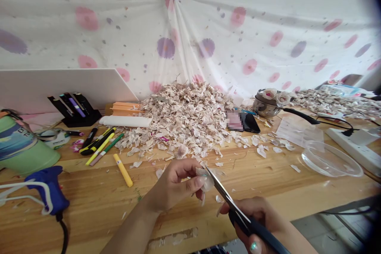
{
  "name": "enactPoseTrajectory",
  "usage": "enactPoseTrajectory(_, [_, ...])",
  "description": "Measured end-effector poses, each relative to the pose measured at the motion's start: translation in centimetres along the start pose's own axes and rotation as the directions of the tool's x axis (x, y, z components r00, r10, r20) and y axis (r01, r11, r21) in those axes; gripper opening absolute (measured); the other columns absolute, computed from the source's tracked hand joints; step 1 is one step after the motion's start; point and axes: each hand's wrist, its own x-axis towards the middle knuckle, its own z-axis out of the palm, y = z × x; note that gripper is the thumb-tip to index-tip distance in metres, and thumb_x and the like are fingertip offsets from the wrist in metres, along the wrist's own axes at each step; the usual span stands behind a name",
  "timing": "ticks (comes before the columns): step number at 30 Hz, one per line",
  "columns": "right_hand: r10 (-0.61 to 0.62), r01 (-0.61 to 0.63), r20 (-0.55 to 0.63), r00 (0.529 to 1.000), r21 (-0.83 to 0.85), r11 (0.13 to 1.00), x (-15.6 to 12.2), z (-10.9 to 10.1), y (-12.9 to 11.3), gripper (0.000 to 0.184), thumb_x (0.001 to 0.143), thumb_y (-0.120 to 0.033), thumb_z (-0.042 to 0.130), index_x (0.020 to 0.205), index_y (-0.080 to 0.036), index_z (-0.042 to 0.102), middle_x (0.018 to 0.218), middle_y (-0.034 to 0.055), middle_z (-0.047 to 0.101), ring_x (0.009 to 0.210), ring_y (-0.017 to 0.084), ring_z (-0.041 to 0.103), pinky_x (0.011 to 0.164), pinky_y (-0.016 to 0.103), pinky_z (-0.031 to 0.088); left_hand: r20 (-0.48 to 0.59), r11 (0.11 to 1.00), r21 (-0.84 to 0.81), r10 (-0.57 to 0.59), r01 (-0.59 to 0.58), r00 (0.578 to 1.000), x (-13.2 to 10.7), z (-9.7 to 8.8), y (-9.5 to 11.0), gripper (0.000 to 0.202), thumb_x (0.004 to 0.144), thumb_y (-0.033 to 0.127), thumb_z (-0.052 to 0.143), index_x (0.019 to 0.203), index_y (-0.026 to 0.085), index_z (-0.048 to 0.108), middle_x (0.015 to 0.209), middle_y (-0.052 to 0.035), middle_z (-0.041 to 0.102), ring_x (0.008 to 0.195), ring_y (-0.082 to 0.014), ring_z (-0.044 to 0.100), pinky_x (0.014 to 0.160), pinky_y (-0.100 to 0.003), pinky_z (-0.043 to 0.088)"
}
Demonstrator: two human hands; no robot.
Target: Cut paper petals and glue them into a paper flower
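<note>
A big white cloth (208, 27) with pink and purple spots hung behind everything. My long wooden table (98, 202) ran below it. A large heap of pale, dry petals (184, 115) sat in the middle of the table, up against the cloth. A white board (59, 85) leaned at the back on the left. A green cup (20, 143) lay on its side at the left edge, and a blue glue gun (49, 188) lay just in front of it. A clear plastic bowl (330, 160) sat on the right. A small metal pot (264, 105) with flowers in it stood behind the bowl. A dark phone (251, 123) lay beside the heap. Some pens (101, 145) and a yellow marker (123, 170) lay left of the heap.

My left hand (175, 184) was in front of the heap, just above the table. Its thumb and fingers pinched one little petal (206, 178). My right hand (262, 222) was curled tight around the dark handles of my scissors (235, 208). The blades were nearly closed, and their tip touched the petal I held.
</note>
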Motion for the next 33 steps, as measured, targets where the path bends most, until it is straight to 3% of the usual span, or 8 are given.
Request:
enactPoseTrajectory(4, [-0.003, 0.003, -0.037, 0.999, -0.004, 1.000, -0.1, -0.1, 0.1, 0.067, 0.068, -0.063, 0.074, 0.109, -0.011, 0.064, 0.056, -0.0075, 0.039, 0.047, 0.005, 0.026, 0.044, 0.020, 0.016, 0.009, 1.000, 0.019, -0.018, 0.018, 1.000, 0.0, -0.2, -0.3, 0.024, 0.080, 0.036, 0.071, 0.078, 0.014, 0.065, 0.064, 0.0014, 0.058, 0.056, -0.0078, 0.059, 0.055, -0.019, 0.052])
enactPoseTrajectory(13, [0.041, -0.038, 0.065, 0.997, -0.054, 0.998, -0.1, -0.2, -1.1, 0.062, 0.070, -0.064, 0.072, 0.102, -0.011, 0.067, 0.058, -0.0063, 0.037, 0.050, 0.006, 0.026, 0.046, 0.022, 0.020, 0.012, 0.999, -0.003, -0.042, 0.042, 0.999, 0.1, 0.0, -0.1, 0.027, 0.079, 0.037, 0.072, 0.072, 0.013, 0.061, 0.063, 0.0011, 0.057, 0.055, -0.0082, 0.058, 0.053, -0.019, 0.051])
enactPoseTrajectory(22, [0.045, -0.046, -0.011, 0.999, -0.176, 0.983, -0.3, -0.7, -0.4, 0.073, 0.068, -0.071, 0.067, 0.107, -0.009, 0.066, 0.058, -0.0052, 0.038, 0.051, 0.007, 0.028, 0.046, 0.022, 0.017, 0.026, 0.999, -0.026, -0.045, 0.046, 0.999, 0.1, 0.0, -0.1, 0.026, 0.079, 0.035, 0.072, 0.071, 0.013, 0.061, 0.065, 0.0002, 0.058, 0.055, -0.0085, 0.059, 0.053, -0.019, 0.052])
enactPoseTrajectory(33, [0.070, -0.059, 0.060, 0.996, -0.167, 0.984, -0.4, -0.8, -0.9, 0.069, 0.071, -0.068, 0.066, 0.106, -0.008, 0.065, 0.056, -0.0056, 0.038, 0.048, 0.007, 0.026, 0.044, 0.023, 0.017, 0.014, 0.997, 0.004, -0.082, 0.082, 0.997, 0.1, 0.0, 0.1, 0.031, 0.075, 0.041, 0.074, 0.071, 0.013, 0.061, 0.065, -0.0009, 0.060, 0.054, -0.0098, 0.059, 0.052, -0.021, 0.052])
